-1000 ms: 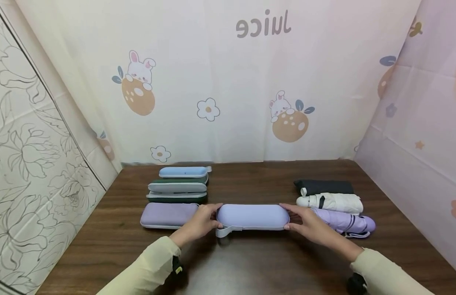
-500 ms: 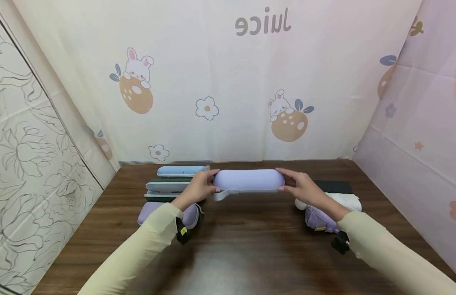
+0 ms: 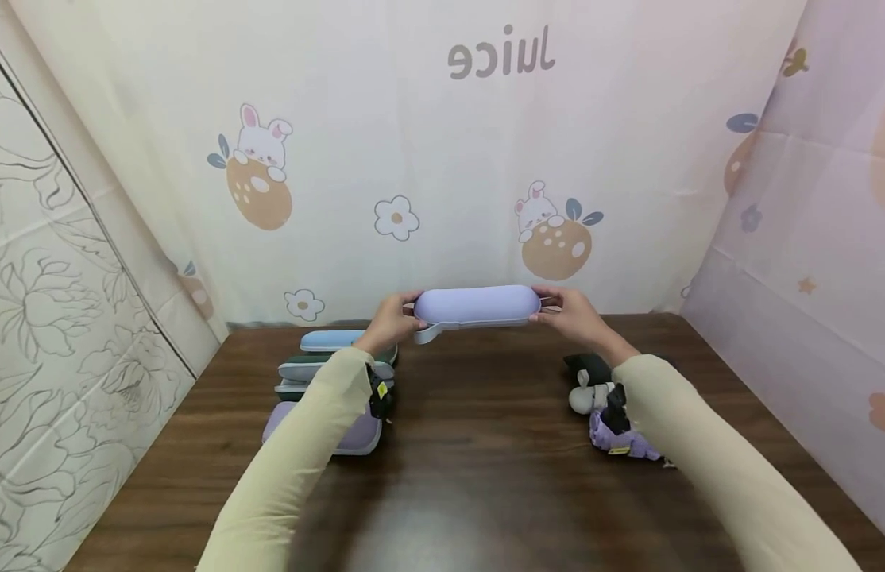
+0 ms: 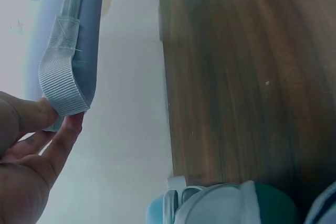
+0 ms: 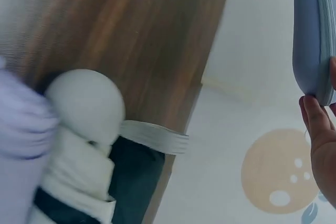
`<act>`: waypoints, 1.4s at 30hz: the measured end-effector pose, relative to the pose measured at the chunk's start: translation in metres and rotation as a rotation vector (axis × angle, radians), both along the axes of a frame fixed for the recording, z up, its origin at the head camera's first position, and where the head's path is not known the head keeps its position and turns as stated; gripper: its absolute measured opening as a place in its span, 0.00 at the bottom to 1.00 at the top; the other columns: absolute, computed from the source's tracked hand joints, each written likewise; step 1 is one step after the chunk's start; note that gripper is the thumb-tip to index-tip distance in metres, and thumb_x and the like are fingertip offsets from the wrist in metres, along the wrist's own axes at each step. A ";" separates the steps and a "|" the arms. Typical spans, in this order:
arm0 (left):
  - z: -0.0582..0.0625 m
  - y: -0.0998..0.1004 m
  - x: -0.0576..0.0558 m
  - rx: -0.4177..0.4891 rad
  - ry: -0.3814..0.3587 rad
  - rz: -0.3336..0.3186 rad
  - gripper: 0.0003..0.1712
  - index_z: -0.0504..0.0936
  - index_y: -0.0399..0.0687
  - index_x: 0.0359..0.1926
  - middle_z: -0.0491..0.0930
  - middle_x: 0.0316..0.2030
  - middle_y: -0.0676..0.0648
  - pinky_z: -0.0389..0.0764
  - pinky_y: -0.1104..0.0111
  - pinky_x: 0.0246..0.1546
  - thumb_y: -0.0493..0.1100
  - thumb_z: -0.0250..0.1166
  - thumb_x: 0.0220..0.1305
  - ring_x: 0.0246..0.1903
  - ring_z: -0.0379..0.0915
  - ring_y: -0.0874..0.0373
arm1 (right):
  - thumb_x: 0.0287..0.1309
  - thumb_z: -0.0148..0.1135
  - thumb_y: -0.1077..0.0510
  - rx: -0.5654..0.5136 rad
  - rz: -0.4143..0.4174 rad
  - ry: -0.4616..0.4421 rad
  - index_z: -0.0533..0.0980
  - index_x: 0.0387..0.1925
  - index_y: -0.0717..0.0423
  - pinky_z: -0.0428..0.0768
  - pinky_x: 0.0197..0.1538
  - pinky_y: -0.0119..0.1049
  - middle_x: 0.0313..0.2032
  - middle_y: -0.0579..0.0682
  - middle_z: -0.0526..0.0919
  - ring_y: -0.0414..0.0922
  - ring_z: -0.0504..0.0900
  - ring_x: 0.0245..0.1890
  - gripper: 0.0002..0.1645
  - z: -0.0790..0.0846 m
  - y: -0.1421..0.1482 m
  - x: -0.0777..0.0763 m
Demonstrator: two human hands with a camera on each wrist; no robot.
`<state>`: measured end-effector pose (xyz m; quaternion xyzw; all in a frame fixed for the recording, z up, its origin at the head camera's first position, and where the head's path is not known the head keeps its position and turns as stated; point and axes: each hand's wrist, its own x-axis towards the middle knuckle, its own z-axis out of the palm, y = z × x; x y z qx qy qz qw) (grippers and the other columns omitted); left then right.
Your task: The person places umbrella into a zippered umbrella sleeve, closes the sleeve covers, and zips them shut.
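A long lavender zip case [image 3: 478, 305] with rounded ends is held up in the air near the back of the table. My left hand [image 3: 394, 319] grips its left end, by a grey webbing loop [image 4: 63, 82] that hangs there. At the opposite end my right hand [image 3: 573, 316] pinches the case between thumb and fingers. The zip runs along the lower side, and the case looks closed. In the right wrist view only the tip of the case [image 5: 312, 51] and part of the right hand [image 5: 321, 135] show.
On the left lie a light blue case [image 3: 326, 342], a green case with a grey one [image 3: 299, 371], and a purple case [image 3: 360, 435] partly behind my sleeve. On the right, a black umbrella [image 3: 585, 365], a white one [image 3: 582, 399] and a purple one [image 3: 617, 435] lie on the wooden table [image 3: 471, 445].
Both hands have lifted the lavender case from the table and carried it up and away toward the back curtain. My forearms now cover parts of the cases and umbrellas.
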<state>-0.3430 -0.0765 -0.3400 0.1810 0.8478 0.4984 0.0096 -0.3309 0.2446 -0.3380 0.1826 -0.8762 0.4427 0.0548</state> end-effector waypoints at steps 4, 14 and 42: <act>-0.007 0.004 -0.014 0.043 -0.034 0.034 0.36 0.63 0.31 0.67 0.66 0.63 0.34 0.75 0.56 0.50 0.23 0.63 0.57 0.54 0.71 0.40 | 0.56 0.63 0.71 -0.038 -0.002 -0.006 0.63 0.61 0.77 0.73 0.53 0.50 0.59 0.72 0.69 0.64 0.72 0.56 0.33 -0.004 -0.001 -0.015; -0.040 0.018 -0.030 0.071 0.005 0.187 0.31 0.71 0.27 0.60 0.72 0.56 0.31 0.76 0.53 0.48 0.18 0.62 0.52 0.50 0.74 0.38 | 0.55 0.60 0.76 -0.056 -0.063 -0.058 0.62 0.60 0.81 0.73 0.53 0.52 0.58 0.76 0.67 0.69 0.70 0.56 0.31 -0.031 -0.016 -0.036; -0.087 0.033 -0.036 -0.130 0.026 0.336 0.26 0.76 0.25 0.53 0.78 0.49 0.32 0.73 0.55 0.53 0.21 0.65 0.48 0.52 0.73 0.42 | 0.55 0.57 0.77 0.052 -0.167 -0.211 0.61 0.63 0.78 0.72 0.56 0.50 0.61 0.73 0.64 0.63 0.68 0.60 0.33 -0.087 -0.029 -0.046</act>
